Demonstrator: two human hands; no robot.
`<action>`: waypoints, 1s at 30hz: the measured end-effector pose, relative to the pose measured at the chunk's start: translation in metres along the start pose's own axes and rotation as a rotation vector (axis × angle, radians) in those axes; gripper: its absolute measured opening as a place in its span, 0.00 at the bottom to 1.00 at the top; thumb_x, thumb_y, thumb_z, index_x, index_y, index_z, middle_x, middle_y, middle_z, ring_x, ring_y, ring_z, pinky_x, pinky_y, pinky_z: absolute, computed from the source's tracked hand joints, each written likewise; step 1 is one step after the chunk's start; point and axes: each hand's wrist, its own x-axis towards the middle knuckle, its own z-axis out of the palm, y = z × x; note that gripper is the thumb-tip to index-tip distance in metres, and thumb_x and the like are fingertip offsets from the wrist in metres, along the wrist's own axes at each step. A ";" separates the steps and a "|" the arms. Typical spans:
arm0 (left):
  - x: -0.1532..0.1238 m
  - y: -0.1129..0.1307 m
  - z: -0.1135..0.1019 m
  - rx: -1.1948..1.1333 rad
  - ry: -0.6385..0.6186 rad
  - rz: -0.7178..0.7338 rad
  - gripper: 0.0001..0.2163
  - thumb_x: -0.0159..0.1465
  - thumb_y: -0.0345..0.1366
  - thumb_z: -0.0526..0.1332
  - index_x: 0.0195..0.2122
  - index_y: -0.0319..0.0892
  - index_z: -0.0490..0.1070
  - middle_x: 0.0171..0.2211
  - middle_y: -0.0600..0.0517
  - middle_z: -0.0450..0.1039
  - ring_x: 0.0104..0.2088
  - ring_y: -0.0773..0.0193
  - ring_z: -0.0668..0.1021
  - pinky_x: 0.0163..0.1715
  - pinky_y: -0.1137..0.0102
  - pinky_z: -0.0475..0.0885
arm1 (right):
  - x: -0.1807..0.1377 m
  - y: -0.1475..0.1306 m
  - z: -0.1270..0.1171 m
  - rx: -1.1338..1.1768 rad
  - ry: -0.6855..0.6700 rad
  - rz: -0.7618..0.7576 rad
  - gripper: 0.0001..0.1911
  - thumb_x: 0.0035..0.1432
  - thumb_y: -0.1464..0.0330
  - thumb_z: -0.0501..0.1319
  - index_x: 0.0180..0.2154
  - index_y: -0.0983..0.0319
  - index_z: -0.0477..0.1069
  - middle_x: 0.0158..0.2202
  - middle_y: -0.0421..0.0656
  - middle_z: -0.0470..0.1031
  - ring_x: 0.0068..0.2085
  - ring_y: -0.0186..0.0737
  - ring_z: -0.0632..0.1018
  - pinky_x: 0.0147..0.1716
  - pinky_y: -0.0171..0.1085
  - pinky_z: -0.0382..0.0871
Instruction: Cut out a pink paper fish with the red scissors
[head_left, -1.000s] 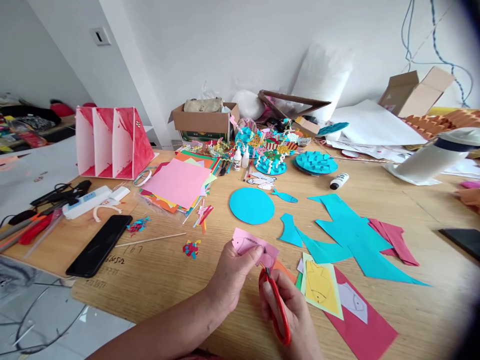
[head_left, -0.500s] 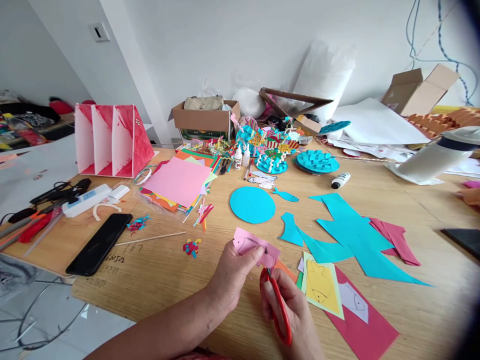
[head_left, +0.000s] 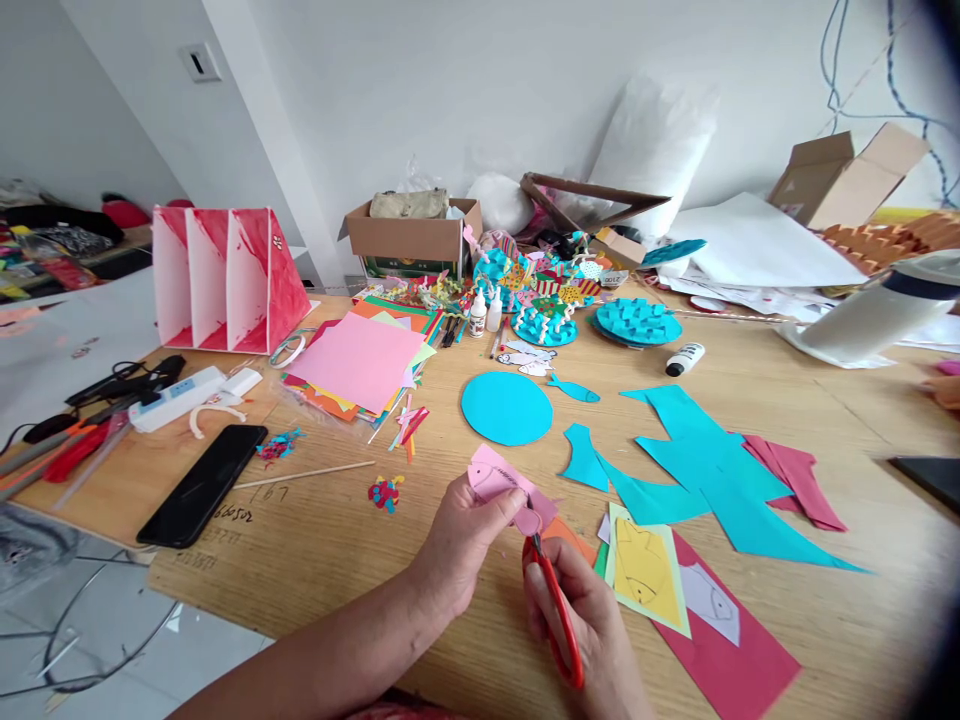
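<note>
Between thumb and fingers, my left hand [head_left: 469, 540] pinches a small piece of pink paper [head_left: 491, 475] with a fish outline drawn on it. My right hand [head_left: 581, 610] grips red-handled scissors [head_left: 561, 620], whose blades meet the paper's right end. How far apart the blades stand is hard to see. Just right of the hands lie a yellow paper [head_left: 641, 570] with a drawn fish, a pale purple paper [head_left: 712, 603] with another, and a dark red sheet [head_left: 739, 650] beneath. An orange scrap [head_left: 571, 542] shows behind the right hand.
Beyond my hands lie a blue paper circle [head_left: 506, 408], a blue paper fish [head_left: 574, 389] and large blue offcuts [head_left: 697, 455]. To the left are a stack of coloured paper [head_left: 356, 360], a black phone [head_left: 202, 487] and a power strip [head_left: 176, 398]. Glue bottles [head_left: 478, 315] stand farther back.
The scissors have cut further into the pink paper's right end, and a thin strip now sticks out there. Both hands stay in nearly the same place; the view has shifted slightly.
</note>
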 end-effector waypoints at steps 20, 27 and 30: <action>0.002 0.002 0.000 -0.030 0.016 0.044 0.05 0.51 0.33 0.62 0.24 0.39 0.66 0.20 0.58 0.62 0.24 0.71 0.62 0.27 0.74 0.57 | 0.002 0.002 0.000 -0.113 0.033 -0.064 0.20 0.51 0.50 0.55 0.21 0.59 0.58 0.16 0.33 0.54 0.18 0.31 0.56 0.16 0.32 0.48; 0.003 0.003 -0.001 0.001 0.016 0.049 0.05 0.51 0.34 0.61 0.23 0.39 0.66 0.20 0.58 0.61 0.24 0.71 0.61 0.26 0.74 0.57 | 0.002 -0.007 0.001 -0.190 0.052 -0.102 0.16 0.52 0.56 0.56 0.21 0.59 0.59 0.16 0.34 0.56 0.18 0.32 0.59 0.16 0.32 0.52; 0.003 0.003 -0.002 0.022 0.009 0.050 0.05 0.51 0.34 0.60 0.23 0.39 0.65 0.20 0.58 0.60 0.24 0.71 0.60 0.27 0.74 0.57 | 0.002 -0.007 0.001 -0.182 0.053 -0.106 0.16 0.51 0.56 0.57 0.21 0.59 0.59 0.16 0.34 0.56 0.18 0.32 0.59 0.16 0.32 0.53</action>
